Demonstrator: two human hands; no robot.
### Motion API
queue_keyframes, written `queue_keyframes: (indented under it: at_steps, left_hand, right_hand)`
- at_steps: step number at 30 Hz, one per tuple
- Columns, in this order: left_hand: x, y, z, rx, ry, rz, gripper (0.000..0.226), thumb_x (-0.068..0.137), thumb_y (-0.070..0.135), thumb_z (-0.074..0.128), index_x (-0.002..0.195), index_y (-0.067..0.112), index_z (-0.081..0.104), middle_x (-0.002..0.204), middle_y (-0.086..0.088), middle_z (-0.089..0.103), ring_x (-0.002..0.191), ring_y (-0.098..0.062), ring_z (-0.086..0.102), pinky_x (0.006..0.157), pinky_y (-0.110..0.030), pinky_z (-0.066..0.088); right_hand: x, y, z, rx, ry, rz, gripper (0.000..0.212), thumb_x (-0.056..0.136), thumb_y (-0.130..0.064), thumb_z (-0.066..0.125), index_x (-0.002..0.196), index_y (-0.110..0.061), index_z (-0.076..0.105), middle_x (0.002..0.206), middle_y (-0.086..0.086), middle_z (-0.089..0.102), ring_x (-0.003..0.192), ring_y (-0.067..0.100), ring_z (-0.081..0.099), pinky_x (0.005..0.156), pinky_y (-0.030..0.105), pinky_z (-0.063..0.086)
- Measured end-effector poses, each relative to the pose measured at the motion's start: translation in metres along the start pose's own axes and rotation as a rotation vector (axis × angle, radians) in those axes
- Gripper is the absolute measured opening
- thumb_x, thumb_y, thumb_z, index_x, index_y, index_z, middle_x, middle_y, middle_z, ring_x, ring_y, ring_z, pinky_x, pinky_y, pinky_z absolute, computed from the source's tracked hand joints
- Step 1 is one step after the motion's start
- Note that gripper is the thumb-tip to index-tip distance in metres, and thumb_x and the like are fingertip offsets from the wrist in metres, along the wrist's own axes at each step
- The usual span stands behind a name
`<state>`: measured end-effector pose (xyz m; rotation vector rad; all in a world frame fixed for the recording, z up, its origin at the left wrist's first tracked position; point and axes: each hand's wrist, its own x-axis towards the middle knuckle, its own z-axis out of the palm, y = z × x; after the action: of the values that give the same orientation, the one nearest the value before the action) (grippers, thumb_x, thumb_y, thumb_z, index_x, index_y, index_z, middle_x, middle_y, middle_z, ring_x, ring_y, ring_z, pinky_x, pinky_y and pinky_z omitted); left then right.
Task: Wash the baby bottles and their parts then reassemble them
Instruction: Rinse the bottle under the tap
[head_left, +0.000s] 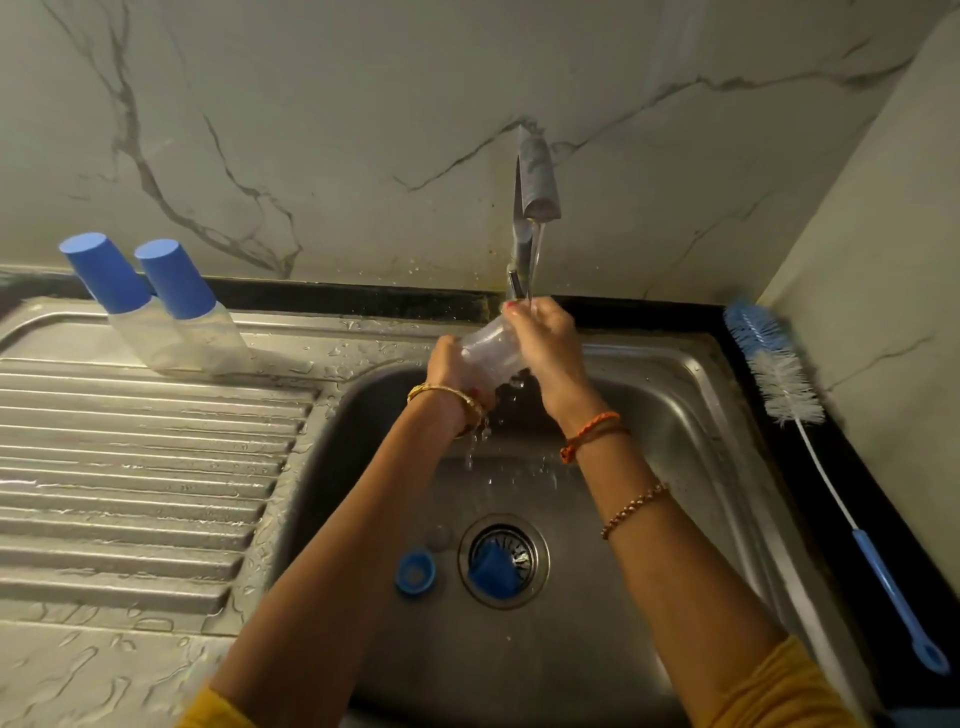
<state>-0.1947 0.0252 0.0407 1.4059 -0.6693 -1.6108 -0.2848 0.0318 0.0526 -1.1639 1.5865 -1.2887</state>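
steel sink (691, 415) nearest me is holding a blue collar (414, 571) and a blue cap (491, 569), the cap sitting on the drain, i judge parked there awaiting their wash. above them i'm gripping the clear bottle (488, 351) with both hands: left hand (452, 366) wrapping its base, right hand (545, 338) curling round its mouth, tilting it under the running tap (535, 187) to rinse. farther left, two capped bottles (171, 306) are standing on the drainboard. brush (779, 374) is lying on the right counter.
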Motion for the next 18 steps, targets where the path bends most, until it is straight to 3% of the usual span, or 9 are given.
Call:
queue_keyframes:
  at_steps: [2, 4, 7, 9, 11, 14, 18]
  left_hand:
    - [-0.002, -0.008, -0.008, -0.145, -0.061, -0.167, 0.042, 0.098, 0.041, 0.030, 0.106, 0.005, 0.051, 0.072, -0.011, 0.055, 0.029, -0.009, 0.043, 0.028, -0.014, 0.032]
    - [-0.001, -0.018, -0.011, -0.308, -0.143, -0.265, 0.053, 0.094, 0.051, 0.032, 0.092, 0.002, 0.054, 0.057, -0.006, 0.055, 0.030, -0.007, 0.043, 0.028, -0.010, 0.031]
    - [0.001, -0.025, -0.007, -0.530, -0.266, -0.258, 0.051, 0.091, 0.051, 0.040, 0.102, 0.003, 0.051, 0.075, -0.012, 0.061, 0.059, -0.017, 0.059, 0.043, -0.018, 0.050]
    - [0.003, -0.024, -0.003, -0.564, -0.346, -0.231, 0.055, 0.091, 0.052, 0.041, 0.118, 0.004, 0.045, 0.090, -0.014, 0.058, 0.078, -0.021, 0.058, 0.057, -0.026, 0.055]
    - [0.006, -0.022, 0.001, -0.547, -0.327, -0.234, 0.060, 0.090, 0.055, 0.043, 0.125, 0.006, 0.041, 0.097, -0.016, 0.058, 0.083, -0.023, 0.058, 0.064, -0.029, 0.056]
    - [0.008, -0.023, 0.007, -0.507, -0.238, -0.267, 0.061, 0.088, 0.058, 0.046, 0.122, 0.007, 0.042, 0.106, -0.018, 0.058, 0.091, -0.027, 0.059, 0.075, -0.035, 0.055]
    - [0.000, -0.026, 0.012, -0.502, -0.251, -0.278, 0.050, 0.094, 0.049, 0.042, 0.112, 0.003, 0.046, 0.092, -0.018, 0.058, 0.081, -0.027, 0.059, 0.073, -0.035, 0.053]
  right_hand:
    - [0.001, -0.008, 0.002, -0.205, -0.073, -0.242, 0.021, 0.093, -0.024, 0.053, 0.104, -0.007, 0.059, 0.102, 0.002, 0.057, 0.095, 0.014, 0.055, 0.074, 0.025, 0.049]
    - [0.000, -0.014, 0.002, -0.239, -0.191, -0.352, 0.018, 0.090, -0.017, 0.057, 0.105, -0.007, 0.060, 0.106, 0.002, 0.056, 0.098, 0.011, 0.051, 0.072, 0.020, 0.046]
    - [-0.005, -0.007, -0.002, -0.009, -0.243, -0.296, 0.033, 0.086, -0.006, 0.060, 0.118, -0.010, 0.053, 0.118, -0.001, 0.050, 0.107, 0.013, 0.049, 0.080, 0.021, 0.047]
    - [-0.010, 0.002, -0.008, 0.160, -0.146, -0.208, 0.043, 0.083, -0.004, 0.062, 0.123, -0.013, 0.047, 0.125, 0.006, 0.048, 0.111, 0.017, 0.049, 0.084, 0.025, 0.048]
    - [-0.014, 0.010, -0.013, 0.239, -0.064, -0.138, 0.044, 0.081, -0.005, 0.066, 0.118, -0.014, 0.045, 0.120, 0.008, 0.049, 0.108, 0.018, 0.050, 0.082, 0.024, 0.050]
    - [-0.014, 0.017, -0.017, 0.065, 0.022, -0.157, 0.046, 0.076, -0.017, 0.073, 0.117, -0.011, 0.051, 0.117, 0.007, 0.054, 0.106, 0.017, 0.052, 0.085, 0.031, 0.052]
    - [-0.010, 0.019, -0.016, -0.204, 0.115, -0.268, 0.052, 0.069, -0.027, 0.079, 0.114, -0.009, 0.059, 0.116, 0.007, 0.062, 0.105, 0.018, 0.057, 0.081, 0.030, 0.052]
